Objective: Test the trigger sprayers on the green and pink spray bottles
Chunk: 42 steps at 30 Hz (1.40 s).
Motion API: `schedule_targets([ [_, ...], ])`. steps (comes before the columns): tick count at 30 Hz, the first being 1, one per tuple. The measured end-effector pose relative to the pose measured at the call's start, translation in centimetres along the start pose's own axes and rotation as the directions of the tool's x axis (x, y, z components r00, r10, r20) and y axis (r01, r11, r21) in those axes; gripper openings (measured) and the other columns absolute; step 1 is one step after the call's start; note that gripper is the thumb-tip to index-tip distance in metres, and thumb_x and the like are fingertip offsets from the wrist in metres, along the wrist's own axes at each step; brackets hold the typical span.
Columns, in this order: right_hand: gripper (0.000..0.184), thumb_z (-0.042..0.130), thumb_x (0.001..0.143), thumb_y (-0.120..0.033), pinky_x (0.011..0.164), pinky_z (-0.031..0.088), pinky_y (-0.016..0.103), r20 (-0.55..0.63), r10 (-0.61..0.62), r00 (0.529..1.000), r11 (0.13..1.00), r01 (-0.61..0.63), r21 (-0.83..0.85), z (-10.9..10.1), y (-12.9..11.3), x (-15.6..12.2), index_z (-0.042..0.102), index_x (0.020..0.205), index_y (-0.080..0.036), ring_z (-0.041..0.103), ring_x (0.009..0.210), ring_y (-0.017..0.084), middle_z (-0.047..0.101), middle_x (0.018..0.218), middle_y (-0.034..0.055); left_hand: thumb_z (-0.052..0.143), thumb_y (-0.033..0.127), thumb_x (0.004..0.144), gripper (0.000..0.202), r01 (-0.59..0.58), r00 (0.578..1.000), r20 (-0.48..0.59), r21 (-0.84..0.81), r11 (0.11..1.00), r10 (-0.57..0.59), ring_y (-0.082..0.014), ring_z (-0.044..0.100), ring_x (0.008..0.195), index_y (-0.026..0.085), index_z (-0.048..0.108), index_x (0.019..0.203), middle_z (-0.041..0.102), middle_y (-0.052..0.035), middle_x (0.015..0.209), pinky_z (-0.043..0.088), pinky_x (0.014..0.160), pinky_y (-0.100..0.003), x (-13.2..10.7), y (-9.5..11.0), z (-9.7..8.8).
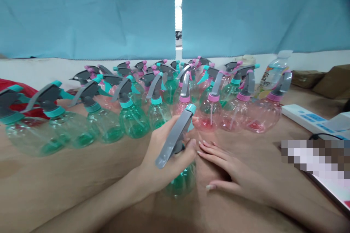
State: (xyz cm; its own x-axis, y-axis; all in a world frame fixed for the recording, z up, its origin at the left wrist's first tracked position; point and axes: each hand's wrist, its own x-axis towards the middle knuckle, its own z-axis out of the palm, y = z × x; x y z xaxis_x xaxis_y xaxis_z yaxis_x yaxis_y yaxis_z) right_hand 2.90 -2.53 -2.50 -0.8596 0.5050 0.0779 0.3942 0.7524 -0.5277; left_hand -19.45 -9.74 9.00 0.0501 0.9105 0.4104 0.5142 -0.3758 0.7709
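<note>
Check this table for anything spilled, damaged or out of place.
No spill or damage shows. The one oddity is the drink bottle behind the rightmost pink sprayer: it has a printed label and no trigger, unlike its neighbours.

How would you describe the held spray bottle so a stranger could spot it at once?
Below the blue cloth, rows of spray bottles stand on a brown table. Nearer the camera than those rows is a green spray bottle with a grey trigger. Unlike its neighbours, it is gripped in the left hand.
</note>
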Motion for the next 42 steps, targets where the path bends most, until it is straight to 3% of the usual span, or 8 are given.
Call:
schedule_targets([
  [8, 0.08, 0.056, 0.087, -0.063, 0.118, 0.019, 0.052, 0.019, 0.004, 1.0, 1.0, -0.004, -0.013, -0.27, -0.22, 0.11, 0.027, 0.152, -0.027, 0.016, 0.146, 0.028, 0.02, 0.16, 0.0039, 0.052, 0.027, 0.084, 0.012, 0.01, 1.0, 0.02, -0.024, 1.0, -0.009, -0.0112, 0.044, 0.052, 0.021, 0.049, 0.093, 0.045, 0.0053, 0.067, 0.039, 0.051, -0.026, 0.09, 0.23, -0.23],
  [19, 0.078, 0.059, 0.087, -0.06, 0.116, 0.022, 0.054, 0.009, 0.024, 1.0, 1.0, -0.024, 0.014, -0.22, -0.29, -0.13, 0.026, 0.152, -0.031, 0.019, 0.145, 0.03, 0.023, 0.159, 0.0038, 0.051, 0.026, 0.084, 0.012, 0.031, 0.999, -0.007, 0.008, 0.999, -0.031, -0.0108, 0.047, 0.052, 0.02, 0.051, 0.095, 0.05, 0.0051, 0.066, 0.042, 0.053, -0.026, 0.0, 0.36, -0.03],
  [25, 0.078, 0.058, 0.088, -0.059, 0.116, 0.022, 0.054, 0.008, 0.014, 1.0, 1.0, -0.015, 0.024, -0.28, -0.3, -0.15, 0.023, 0.152, -0.032, 0.02, 0.145, 0.03, 0.023, 0.159, 0.0034, 0.054, 0.026, 0.082, 0.015, -0.004, 1.0, 0.022, -0.024, 1.0, 0.004, -0.0105, 0.039, 0.051, 0.022, 0.048, 0.094, 0.044, 0.006, 0.063, 0.04, 0.051, -0.026, 0.13, 0.09, -0.08],
  [42, 0.077, 0.059, 0.088, -0.058, 0.116, 0.023, 0.055, 0.013, 0.007, 1.0, 1.0, -0.007, 0.022, -0.21, -0.13, -0.16, 0.025, 0.152, -0.031, 0.02, 0.145, 0.031, 0.023, 0.159, 0.004, 0.053, 0.024, 0.084, 0.012, 0.004, 1.0, 0.02, -0.02, 1.0, -0.003, -0.01, 0.045, 0.051, 0.02, 0.05, 0.094, 0.049, 0.0048, 0.067, 0.041, 0.051, -0.026, 0.14, 0.09, -0.11],
])
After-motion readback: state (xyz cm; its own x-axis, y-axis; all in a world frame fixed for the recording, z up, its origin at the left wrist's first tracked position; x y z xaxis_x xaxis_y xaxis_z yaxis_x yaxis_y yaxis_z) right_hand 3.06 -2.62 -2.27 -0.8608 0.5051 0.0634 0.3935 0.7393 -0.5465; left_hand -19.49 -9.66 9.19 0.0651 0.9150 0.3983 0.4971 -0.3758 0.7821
